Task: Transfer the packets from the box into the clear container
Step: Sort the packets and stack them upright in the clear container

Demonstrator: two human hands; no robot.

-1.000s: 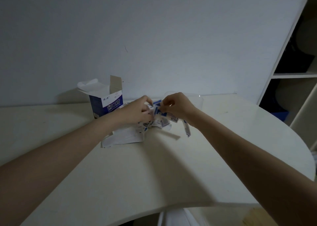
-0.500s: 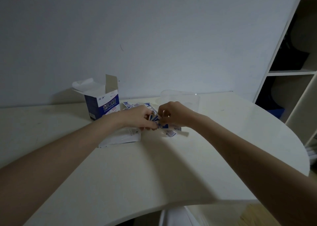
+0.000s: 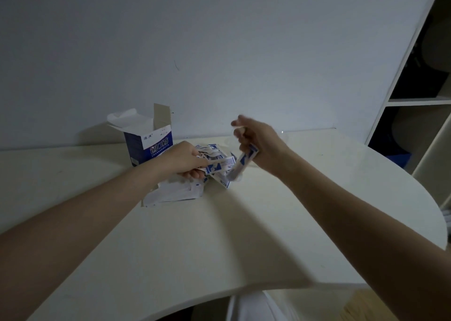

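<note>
On the table (image 3: 219, 235), packets (image 3: 214, 167) hang between both hands.

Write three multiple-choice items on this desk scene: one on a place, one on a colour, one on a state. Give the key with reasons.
1. Where does the box stand?
A. by the wall, beyond the left hand
B. at the near table edge
C. on the shelf

2. What colours are the packets?
A. red and black
B. white and blue
C. green

3. How is the box?
A. sealed
B. crushed flat
C. upright, flaps open

Key: 1 A, the box sits at the back of the table past the left hand. 2 B, the strips in both hands show white with blue print. 3 C, its top flaps stand up and it rests on its base.
</note>
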